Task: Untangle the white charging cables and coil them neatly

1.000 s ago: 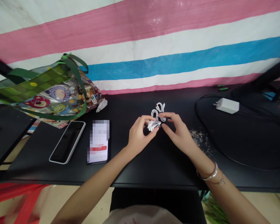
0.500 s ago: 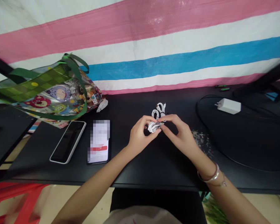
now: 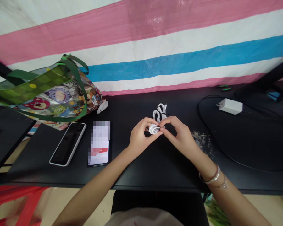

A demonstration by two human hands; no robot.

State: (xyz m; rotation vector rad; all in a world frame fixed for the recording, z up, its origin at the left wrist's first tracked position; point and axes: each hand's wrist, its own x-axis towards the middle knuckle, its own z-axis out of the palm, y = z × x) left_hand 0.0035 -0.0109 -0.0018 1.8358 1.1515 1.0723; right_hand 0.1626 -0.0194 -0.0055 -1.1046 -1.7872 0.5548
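Holds a coiled white cable (image 3: 153, 129) near the middle of the black table (image 3: 143, 171), with thumb and forefinger of the left hand (image 3: 139, 138) clamped on its loops. Pinches the coil's right end between thumb and forefinger of the right hand (image 3: 182, 136), perhaps at a dark tie, too small and half covered for certainty. Has more looped white cable (image 3: 163, 109) just beyond the fingertips, a lit phone (image 3: 100, 141) to the left, and a white charger (image 3: 231, 106) well apart to the right.
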